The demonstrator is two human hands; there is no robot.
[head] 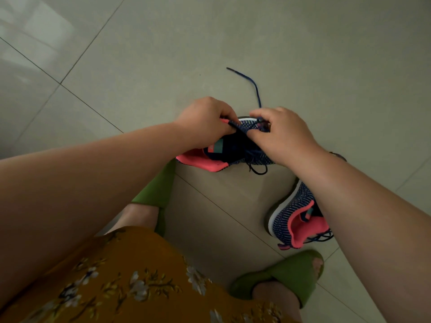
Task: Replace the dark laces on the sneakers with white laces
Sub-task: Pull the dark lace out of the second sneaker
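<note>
- A mustard floral skirt (130, 283) fills the bottom left of the view, nearest the camera.
- A green slipper (283, 273) on one foot rests on the tiled floor (140, 54) at the lower right; a second green slipper (156, 185) shows past the skirt's edge, partly hidden by the left forearm.
- Just beyond the right-hand slipper lies the second sneaker (295, 217), navy knit with a coral lining and white sole. It is partly covered by the right forearm, and its dark laces are threaded through it.
- Farther out, near the middle of the floor, sits the sneaker being worked on (224, 155), its coral heel toward the camera and its toe pointing away.
- The left hand (205, 122) has its fingers curled in, pinching a strand of the dark lace (253, 89) at the sneaker's upper.
- The right hand (282, 134) is curled over the toe-side eyelets, fingertips pinching the same lace.
- A loop of that lace trails off the sneaker's near side onto the floor.
- Farthest away, the loose end of the lace runs from between the hands across the tile, curving left.
</note>
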